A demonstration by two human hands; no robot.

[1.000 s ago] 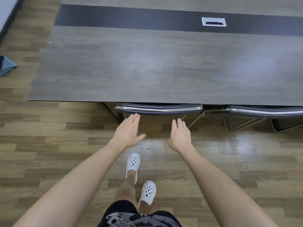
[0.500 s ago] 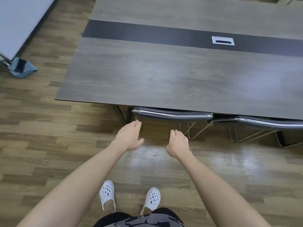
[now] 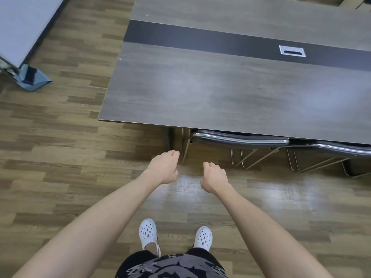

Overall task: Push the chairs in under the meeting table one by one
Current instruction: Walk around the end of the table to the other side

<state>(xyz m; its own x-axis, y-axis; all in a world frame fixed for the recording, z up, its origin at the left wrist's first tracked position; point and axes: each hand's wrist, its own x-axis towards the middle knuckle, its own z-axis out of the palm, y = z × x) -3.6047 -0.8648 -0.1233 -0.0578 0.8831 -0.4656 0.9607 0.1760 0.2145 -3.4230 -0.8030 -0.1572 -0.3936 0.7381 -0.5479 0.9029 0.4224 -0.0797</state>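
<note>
As our hands stand: left hand (image 3: pixel 163 167) and right hand (image 3: pixel 214 177) both hang with fingers loosely curled under, pinching nothing and touching nothing, a gap of bare floor (image 3: pixel 60 157) between them.
Why held so: we judge that they are idle because the near chair needs no further push. Relaxed hands suit a walk to another seat.
Near chair (image 3: pixel 241 139): at 1 o'clock from our hands, its backrest rim lies just under the table's near edge and the seat is beneath the top. It looks fully in.
Second chair (image 3: pixel 345 149): at 2 o'clock, just beside the first and tucked the same way. The right border cuts it off.
Meeting table (image 3: pixel 220 93): fills 12 to 2 o'clock, with its near corner at 11 o'clock. A dark strip (image 3: pixel 200 40) runs along it, holding a small cable port (image 3: pixel 292 50).
Task state: both chairs that we can see on this side appear done. Whether others wait elsewhere, we cannot tell.
Hidden: the tabletop covers both seats and the front legs, so only backrest rims and thin chrome legs (image 3: pixel 251 157) show. Our fingertips fold out of sight under the palms.
Far edge: shapes at 1 o'clock, beyond the table, are clipped and too slight to name.
Grey panel (image 3: pixel 24 23): at 10 o'clock, well apart from the table and cut off. A blue-grey foot (image 3: pixel 32 78) shows below it.
White shoes (image 3: pixel 148 231): at 6 o'clock, planted side by side, toes towards the table.
</note>
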